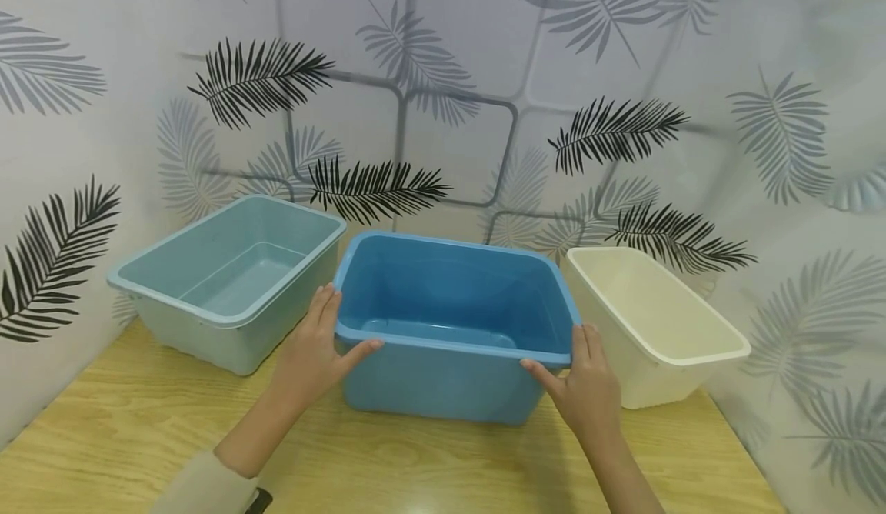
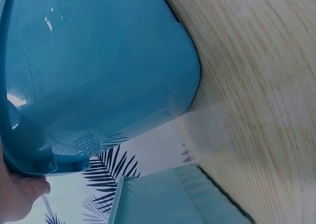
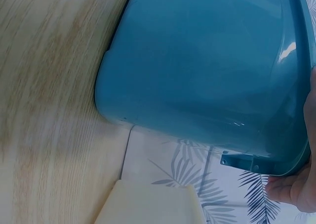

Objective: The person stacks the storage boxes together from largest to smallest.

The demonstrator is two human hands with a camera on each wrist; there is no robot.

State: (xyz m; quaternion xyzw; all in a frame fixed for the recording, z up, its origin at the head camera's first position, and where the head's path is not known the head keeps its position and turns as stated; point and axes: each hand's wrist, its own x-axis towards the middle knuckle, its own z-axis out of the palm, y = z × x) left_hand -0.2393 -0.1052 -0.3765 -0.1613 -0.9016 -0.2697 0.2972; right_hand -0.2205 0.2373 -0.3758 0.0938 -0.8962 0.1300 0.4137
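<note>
- The blue bin stands upright in the middle of the bench, right in front of you, with its mouth facing up and a long side towards you.
- Your left hand has its grip on the bin's near left corner: the thumb lies over the front rim and the fingers sit along the left side.
- Your right hand mirrors it at the near right corner, grasping the rim with the thumb at the front and the fingers on the right side.
- Both wrist views show your fingertips tucked at the rim's underside and the bin's base against the wood-grain surface.
- To your left, a pale blue-green bin sits at an angle, apart from the blue one.
- To your right, a cream bin is also angled, just beside your right hand.
- Behind all three is a wall with black and grey leaf patterns.
- You have a light sleeve on your left arm.
</note>
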